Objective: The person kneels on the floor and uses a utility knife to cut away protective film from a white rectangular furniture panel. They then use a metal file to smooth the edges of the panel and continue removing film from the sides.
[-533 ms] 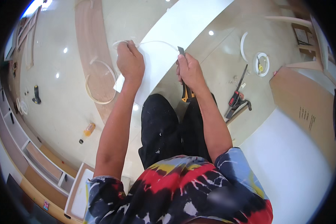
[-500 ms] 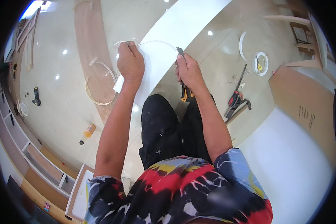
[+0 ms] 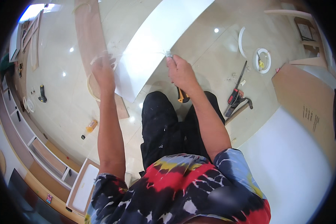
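My right hand (image 3: 183, 74) is closed round a utility knife (image 3: 182, 96) with a yellow and black handle; its upper end reaches the near right edge of a long white board (image 3: 149, 46). A thin pale strip (image 3: 145, 53), smeared by motion, stretches across the board towards my left hand (image 3: 103, 74). That hand is blurred over a brown board (image 3: 89, 31), left of the white one, so its grip on the strip does not show clearly. Beneath it, part of a pale curled strip (image 3: 89, 89) rests on the brown board.
A saw (image 3: 240, 78), a red and black tool (image 3: 234, 98) and a hammer (image 3: 244, 108) lie right of my knees. Beyond are a white roll (image 3: 262, 60) and a cardboard sheet (image 3: 298, 95). On the left are a bottle (image 3: 91, 126), a dark-handled tool (image 3: 42, 94) and cabinet frames (image 3: 48, 158).
My left hand has swung left from the white board to over the brown one, pulling away from the knife. My right hand, still on the knife, has shifted slightly left.
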The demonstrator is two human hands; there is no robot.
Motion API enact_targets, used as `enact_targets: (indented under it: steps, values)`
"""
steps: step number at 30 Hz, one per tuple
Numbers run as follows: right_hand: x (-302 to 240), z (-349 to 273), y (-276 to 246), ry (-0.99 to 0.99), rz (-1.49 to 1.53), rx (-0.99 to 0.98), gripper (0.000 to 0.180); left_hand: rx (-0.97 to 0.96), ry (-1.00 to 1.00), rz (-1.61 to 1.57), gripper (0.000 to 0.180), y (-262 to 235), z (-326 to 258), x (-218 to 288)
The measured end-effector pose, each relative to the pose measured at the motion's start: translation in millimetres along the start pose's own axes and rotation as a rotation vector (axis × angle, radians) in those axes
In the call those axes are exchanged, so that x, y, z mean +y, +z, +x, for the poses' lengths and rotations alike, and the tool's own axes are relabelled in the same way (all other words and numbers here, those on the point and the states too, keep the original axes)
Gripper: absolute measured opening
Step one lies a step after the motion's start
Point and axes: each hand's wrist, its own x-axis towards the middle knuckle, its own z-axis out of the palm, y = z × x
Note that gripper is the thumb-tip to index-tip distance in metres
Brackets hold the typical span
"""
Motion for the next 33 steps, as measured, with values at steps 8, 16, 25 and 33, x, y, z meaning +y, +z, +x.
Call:
enact_targets:
  steps: [8,16,25,33]
  values:
    - [-9,-3,3,0.047,0.037,0.054,0.037,0.051,0.279,0.648,0.029,18,-1,-10]
    - [-25,6,3,0.094,0.121,-0.049,0.036,0.228,0.238,0.462,0.028,26,-8,-2]
    - [-18,-14,6,0.149,0.124,-0.04,0.038,0.217,0.145,0.294,0.027,29,-21,13]
    - [-26,-2,8,0.164,0.141,-0.092,0.037,0.283,0.168,0.34,0.028,31,-18,5]
